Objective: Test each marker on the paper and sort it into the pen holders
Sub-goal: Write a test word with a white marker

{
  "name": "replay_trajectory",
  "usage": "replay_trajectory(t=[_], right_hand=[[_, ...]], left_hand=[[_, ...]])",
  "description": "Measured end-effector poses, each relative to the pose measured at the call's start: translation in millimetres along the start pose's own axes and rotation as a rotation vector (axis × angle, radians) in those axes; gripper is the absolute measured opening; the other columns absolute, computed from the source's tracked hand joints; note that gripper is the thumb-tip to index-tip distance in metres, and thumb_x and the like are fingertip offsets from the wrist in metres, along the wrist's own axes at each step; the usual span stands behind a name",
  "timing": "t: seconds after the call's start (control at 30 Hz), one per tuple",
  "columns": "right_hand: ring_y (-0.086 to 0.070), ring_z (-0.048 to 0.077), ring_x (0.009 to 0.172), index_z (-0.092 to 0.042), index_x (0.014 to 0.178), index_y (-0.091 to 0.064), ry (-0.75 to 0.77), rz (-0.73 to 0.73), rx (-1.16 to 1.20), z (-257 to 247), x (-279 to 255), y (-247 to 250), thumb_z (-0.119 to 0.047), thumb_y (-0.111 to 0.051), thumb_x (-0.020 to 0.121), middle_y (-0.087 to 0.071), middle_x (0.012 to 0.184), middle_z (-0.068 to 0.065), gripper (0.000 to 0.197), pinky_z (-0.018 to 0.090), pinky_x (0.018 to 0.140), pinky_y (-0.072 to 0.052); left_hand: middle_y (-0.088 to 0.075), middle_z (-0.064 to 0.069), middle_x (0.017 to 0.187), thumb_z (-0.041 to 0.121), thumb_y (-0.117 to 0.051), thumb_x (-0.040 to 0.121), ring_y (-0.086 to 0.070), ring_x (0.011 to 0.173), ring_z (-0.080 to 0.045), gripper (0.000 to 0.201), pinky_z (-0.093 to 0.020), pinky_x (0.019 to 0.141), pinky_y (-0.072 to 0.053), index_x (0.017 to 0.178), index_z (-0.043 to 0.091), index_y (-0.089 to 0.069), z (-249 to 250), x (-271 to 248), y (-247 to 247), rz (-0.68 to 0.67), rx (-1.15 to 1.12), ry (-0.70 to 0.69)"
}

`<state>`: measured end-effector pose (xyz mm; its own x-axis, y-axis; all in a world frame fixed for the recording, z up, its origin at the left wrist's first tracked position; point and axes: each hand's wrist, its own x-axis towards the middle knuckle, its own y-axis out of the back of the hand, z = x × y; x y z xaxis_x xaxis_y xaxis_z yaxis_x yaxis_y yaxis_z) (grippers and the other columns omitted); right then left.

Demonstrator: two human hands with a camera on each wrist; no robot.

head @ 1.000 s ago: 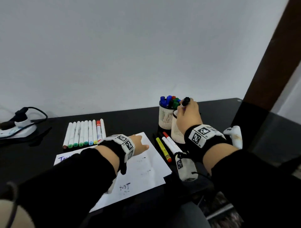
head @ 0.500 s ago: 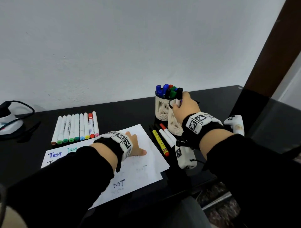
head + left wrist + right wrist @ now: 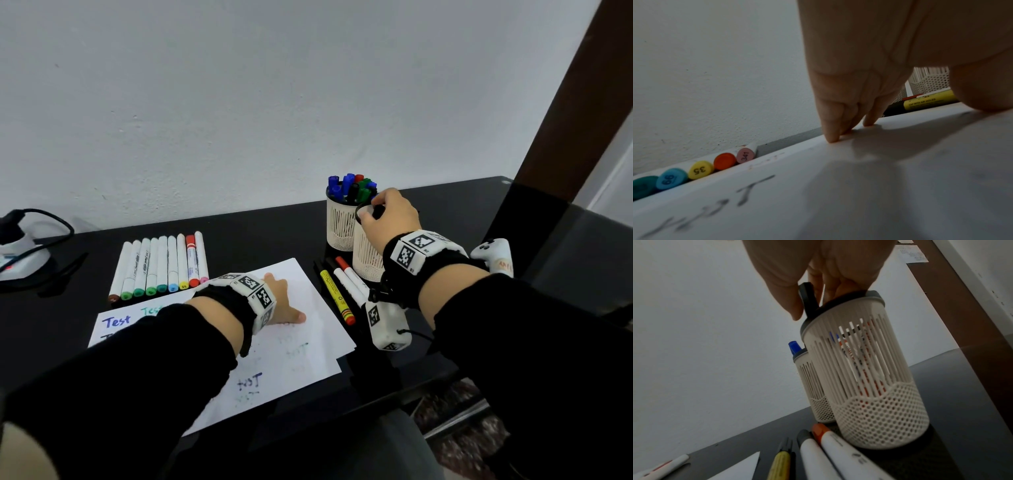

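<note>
1. Black-capped marker (image 3: 807, 298) held near upright, cap end up, long axis running down into the near pen holder (image 3: 865, 386); body below the rim glimpsed only through the slats.
2. Right hand (image 3: 387, 216) as grip: fingers and thumb curled round the black cap, pinching it right at the holder's dark rim. Marker directly under the grip, mostly inside the holder already.
3. Far pen holder (image 3: 339, 222) just behind and left of the grip, touching or nearly touching the near one; packed with blue, green, red and black caps, all pointing up.
4. Left hand (image 3: 281, 301) flat on the paper (image 3: 301, 356), fingers straight, fingertips (image 3: 831, 136) pressed to the sheet, holding nothing.
5. Row of markers (image 3: 161, 265) well left of the right grip, beyond the paper's far edge, lying side by side with coloured caps toward the person, long axes running away toward the wall.
6. Yellow marker (image 3: 334, 291) and two white markers (image 3: 349, 281) lying below the grip, between paper and near holder, long axes roughly parallel, angled away and left.
7. Surface (image 3: 260, 236) black and glossy, set against a plain white wall (image 3: 274, 102); dark brown upright at far right.
8. "Test" written several times on the paper in blue, green and fainter inks.
9. White game controller (image 3: 493, 255) right of the grip; white charger with black cable (image 3: 20, 250) at far left of the surface.
</note>
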<state>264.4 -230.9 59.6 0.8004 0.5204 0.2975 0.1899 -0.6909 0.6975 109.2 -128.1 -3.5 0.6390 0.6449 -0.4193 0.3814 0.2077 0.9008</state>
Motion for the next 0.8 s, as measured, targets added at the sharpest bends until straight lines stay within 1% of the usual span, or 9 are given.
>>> replay_trajectory(t=[0.07,0.13,0.2,0.3,0.43,0.53,0.6,0.73,0.8], right_hand=[[-0.047,0.025,0.117,-0.014,0.117,-0.054,0.027,0.008,-0.036,-3,0,3,-0.027,-0.055,0.092,-0.052,0.123,0.007,0.028,0.038,0.097,-0.043],[-0.042,0.025,0.119,-0.014,0.115,-0.055,0.055,0.026,-0.080,-10,-1,8,-0.027,-0.053,0.094,-0.049,0.124,0.008,0.025,0.035,0.094,-0.039],[-0.039,0.025,0.119,-0.013,0.112,-0.055,0.069,0.050,-0.106,-18,-5,11,-0.025,-0.051,0.095,-0.046,0.124,0.009,0.022,0.032,0.090,-0.037],[-0.037,0.026,0.120,-0.012,0.108,-0.055,0.074,0.057,-0.113,-32,-11,14,-0.024,-0.049,0.095,-0.044,0.125,0.009,0.019,0.034,0.088,-0.038],[-0.039,0.027,0.120,-0.012,0.110,-0.054,0.102,-0.022,-0.148,-54,-22,9,-0.026,-0.045,0.096,-0.047,0.123,0.008,0.022,0.035,0.089,-0.037],[-0.048,0.028,0.114,-0.012,0.105,-0.056,0.146,-0.095,-0.168,-73,-32,-2,-0.028,-0.044,0.096,-0.055,0.116,0.008,0.022,0.035,0.086,-0.040],[-0.053,0.028,0.108,-0.015,0.098,-0.054,0.169,-0.155,-0.177,-84,-39,-10,-0.031,-0.043,0.096,-0.060,0.110,0.008,0.020,0.033,0.081,-0.042],[-0.053,0.023,0.090,-0.018,0.093,-0.046,0.252,-0.251,-0.235,-107,-55,-25,-0.033,-0.040,0.098,-0.059,0.103,0.005,0.017,0.027,0.066,-0.035],[-0.054,0.025,0.092,-0.017,0.095,-0.048,0.283,-0.302,-0.231,-119,-61,-38,-0.031,-0.041,0.099,-0.060,0.104,0.006,0.017,0.026,0.066,-0.037]], left_hand=[[-0.019,-0.009,0.154,0.063,-0.047,0.084,-0.034,0.134,-0.029,0.084,-0.042,0.109,-0.031,0.147,0.014,-0.022,-5,-1,1,0.002,-0.004,-0.002],[-0.027,-0.008,0.152,0.064,-0.047,0.083,-0.036,0.134,-0.028,0.083,-0.042,0.109,-0.030,0.145,0.014,-0.026,-13,-3,0,0.024,0.001,-0.001],[-0.027,-0.005,0.152,0.065,-0.046,0.083,-0.034,0.135,-0.027,0.083,-0.041,0.110,-0.029,0.146,0.015,-0.026,-21,-8,-2,0.024,0.021,0.004],[-0.022,-0.003,0.154,0.063,-0.046,0.084,-0.030,0.138,-0.025,0.083,-0.042,0.112,-0.026,0.148,0.017,-0.020,-32,-18,-5,0.006,0.036,0.019],[-0.022,-0.001,0.155,0.060,-0.045,0.087,-0.027,0.140,-0.022,0.080,-0.040,0.114,-0.023,0.149,0.017,-0.019,-46,-36,-7,0.025,0.037,0.008],[-0.023,-0.001,0.154,0.058,-0.047,0.088,-0.026,0.140,-0.021,0.078,-0.037,0.114,-0.023,0.149,0.018,-0.019,-60,-51,-13,0.019,0.018,0.014],[-0.026,-0.001,0.153,0.057,-0.049,0.087,-0.028,0.139,-0.022,0.078,-0.036,0.114,-0.024,0.148,0.017,-0.021,-71,-58,-19,0.005,-0.013,0.022],[-0.027,-0.003,0.152,0.053,-0.052,0.088,-0.032,0.137,-0.023,0.075,-0.035,0.113,-0.027,0.147,0.015,-0.025,-95,-74,-28,-0.010,-0.072,0.031],[-0.027,-0.005,0.152,0.052,-0.053,0.088,-0.033,0.136,-0.023,0.075,-0.035,0.112,-0.027,0.146,0.015,-0.026,-108,-82,-33,-0.015,-0.086,0.040]])
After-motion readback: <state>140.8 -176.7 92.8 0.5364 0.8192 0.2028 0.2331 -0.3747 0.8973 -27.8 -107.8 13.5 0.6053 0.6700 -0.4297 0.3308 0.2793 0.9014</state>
